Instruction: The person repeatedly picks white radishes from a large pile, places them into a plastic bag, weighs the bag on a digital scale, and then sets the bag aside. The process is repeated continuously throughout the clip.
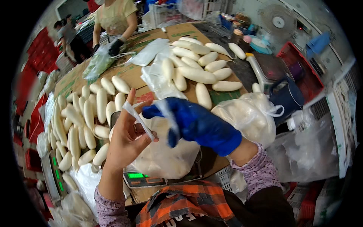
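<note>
A white plastic bag [170, 153] with pale contents sits on a digital scale [145, 180] with a lit green display, right in front of me. My bare left hand [126, 138] has one bag handle looped over its fingers, with the thumb against the strip and the index finger pointing up. In a blue rubber glove, my right hand [204, 123] grips the other handle, slightly blurred. Many white radishes [85, 109] lie heaped to the left of the bag. Another pile of white radishes [196, 73] lies beyond my right hand, beside loose plastic bags [160, 77].
A filled, tied bag [249, 115] stands right of my glove, near a dark blue jug [286, 94] and another scale [270, 66]. Across the cardboard-covered table [151, 38], a person in dark gloves handles a bag of greens [97, 65]. A second green-lit scale [55, 174] is at left.
</note>
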The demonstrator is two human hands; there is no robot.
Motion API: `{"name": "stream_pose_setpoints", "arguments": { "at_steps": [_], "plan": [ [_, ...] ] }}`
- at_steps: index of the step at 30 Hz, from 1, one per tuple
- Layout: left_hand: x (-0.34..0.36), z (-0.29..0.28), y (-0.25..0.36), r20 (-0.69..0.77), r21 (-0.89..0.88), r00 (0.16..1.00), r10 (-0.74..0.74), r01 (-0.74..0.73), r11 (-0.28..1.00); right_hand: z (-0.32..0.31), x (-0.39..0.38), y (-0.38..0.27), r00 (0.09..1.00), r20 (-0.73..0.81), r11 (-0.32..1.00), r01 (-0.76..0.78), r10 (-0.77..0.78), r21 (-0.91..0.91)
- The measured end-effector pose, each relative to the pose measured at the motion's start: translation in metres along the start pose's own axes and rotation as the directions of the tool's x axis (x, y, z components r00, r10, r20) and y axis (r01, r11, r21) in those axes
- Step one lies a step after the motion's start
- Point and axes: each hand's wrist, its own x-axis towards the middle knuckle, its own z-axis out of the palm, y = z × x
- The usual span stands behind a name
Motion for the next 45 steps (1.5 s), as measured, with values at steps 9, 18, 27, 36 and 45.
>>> {"name": "stream_pose_setpoints", "arguments": {
  "at_steps": [9, 18, 27, 36, 45],
  "plan": [
    [-0.049, 0.015, -0.007, -0.219, 0.557, 0.973, -0.069, 0.183, 0.81, -0.057, 0.058, 0.027, 0.92, -0.245, 0.933, 0.235, -0.304, -0.273],
    [-0.09, 0.005, 0.004, 0.199, 0.532, 0.979, 0.049, -0.15, 0.833, -0.093, 0.082, 0.042, 0.95, -0.286, 0.992, 0.118, -0.123, -0.035],
    [-0.09, 0.014, 0.003, -0.263, 0.319, 0.957, 0.124, -0.035, 0.947, -0.006, 0.03, 0.073, 0.859, 0.235, -0.323, 0.088, -0.454, -0.942],
    [-0.061, 0.009, 0.03, -0.253, 0.556, 0.891, 0.377, -0.185, 0.81, -0.011, 0.045, 0.048, 0.608, 0.422, -0.504, 0.042, -0.673, -0.863],
    [0.029, 0.02, 0.037, -0.276, 0.516, 0.833, 0.48, -0.293, 0.805, -0.003, -0.06, -0.056, 0.483, 0.259, -0.403, -0.223, -0.837, -0.887]
  ]
}}
